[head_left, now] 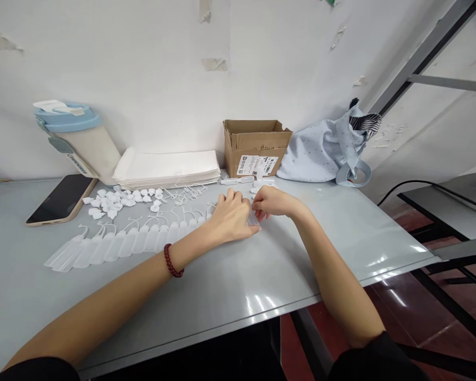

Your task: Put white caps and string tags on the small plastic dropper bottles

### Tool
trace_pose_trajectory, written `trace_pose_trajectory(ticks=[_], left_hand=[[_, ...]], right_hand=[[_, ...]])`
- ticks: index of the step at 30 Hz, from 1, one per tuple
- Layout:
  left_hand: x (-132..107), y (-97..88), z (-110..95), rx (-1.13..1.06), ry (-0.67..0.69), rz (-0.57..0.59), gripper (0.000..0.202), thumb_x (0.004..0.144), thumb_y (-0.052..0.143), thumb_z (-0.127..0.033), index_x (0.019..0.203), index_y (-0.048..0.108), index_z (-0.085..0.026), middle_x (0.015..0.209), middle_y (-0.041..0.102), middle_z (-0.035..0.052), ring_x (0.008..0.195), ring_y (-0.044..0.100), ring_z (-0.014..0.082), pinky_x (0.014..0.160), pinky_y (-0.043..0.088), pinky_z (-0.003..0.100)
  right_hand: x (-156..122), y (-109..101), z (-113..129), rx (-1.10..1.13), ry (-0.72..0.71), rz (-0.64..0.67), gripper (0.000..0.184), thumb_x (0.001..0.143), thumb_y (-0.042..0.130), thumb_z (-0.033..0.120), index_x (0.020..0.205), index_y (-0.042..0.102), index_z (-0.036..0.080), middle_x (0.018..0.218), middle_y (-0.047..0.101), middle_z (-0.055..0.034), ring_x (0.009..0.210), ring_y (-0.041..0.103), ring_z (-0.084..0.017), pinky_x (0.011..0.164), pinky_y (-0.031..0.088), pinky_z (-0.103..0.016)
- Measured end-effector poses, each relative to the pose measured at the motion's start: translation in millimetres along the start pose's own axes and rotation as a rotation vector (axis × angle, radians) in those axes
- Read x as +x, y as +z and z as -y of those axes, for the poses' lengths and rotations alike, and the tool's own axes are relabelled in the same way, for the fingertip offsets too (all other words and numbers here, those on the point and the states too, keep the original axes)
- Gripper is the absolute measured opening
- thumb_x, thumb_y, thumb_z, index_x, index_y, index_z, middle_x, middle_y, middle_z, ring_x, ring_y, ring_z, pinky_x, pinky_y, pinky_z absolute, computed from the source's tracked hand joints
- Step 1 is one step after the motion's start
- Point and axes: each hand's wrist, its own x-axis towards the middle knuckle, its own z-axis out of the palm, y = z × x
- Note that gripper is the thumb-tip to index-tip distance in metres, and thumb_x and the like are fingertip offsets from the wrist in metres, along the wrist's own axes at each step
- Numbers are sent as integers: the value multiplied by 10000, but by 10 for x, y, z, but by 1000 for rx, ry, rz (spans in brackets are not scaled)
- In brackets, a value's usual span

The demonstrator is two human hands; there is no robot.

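My left hand (230, 218), with a dark red bead bracelet at the wrist, is curled over a small translucent plastic sleeve (253, 218) on the table. Its thumb presses along the sleeve's near edge. From the right, my right hand (272, 202) pinches at the sleeve's upper right side; what lies between its fingertips is too small to make out. Beside my left hand runs a row of similar translucent sleeves (129, 241), overlapping, with thin white strings at their far ends. Behind them lie a pile of small white pieces (117, 199) and several loose strings (182, 194).
Along the wall stand a blue-lidded bottle (89, 143), a stack of white sheets (168, 168), a cardboard box (257, 143) and a light blue cloth bag (313, 151). A phone (62, 198) lies at the left. The grey table (230, 286) ends near my body.
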Motion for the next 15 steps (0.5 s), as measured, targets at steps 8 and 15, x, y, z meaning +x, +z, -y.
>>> trace_pose_trajectory(ticks=[8, 15], left_hand=[[-17, -49, -8, -12, 12, 18, 565, 753, 553, -582, 1028, 624, -93, 1036, 579, 176, 1056, 451, 345, 846, 387, 452], [-15, 17, 4, -40, 25, 0, 573, 742, 561, -596, 1016, 625, -96, 1015, 569, 166, 1043, 448, 342, 834, 390, 445]], right_hand=[[1, -7, 3, 17, 19, 0, 225, 790, 502, 62, 589, 583, 124, 717, 730, -134, 638, 706, -188, 525, 536, -222], [-2, -14, -2, 13, 35, 1, 225, 791, 510, 61, 588, 584, 124, 689, 725, -123, 632, 706, -187, 541, 543, -231]])
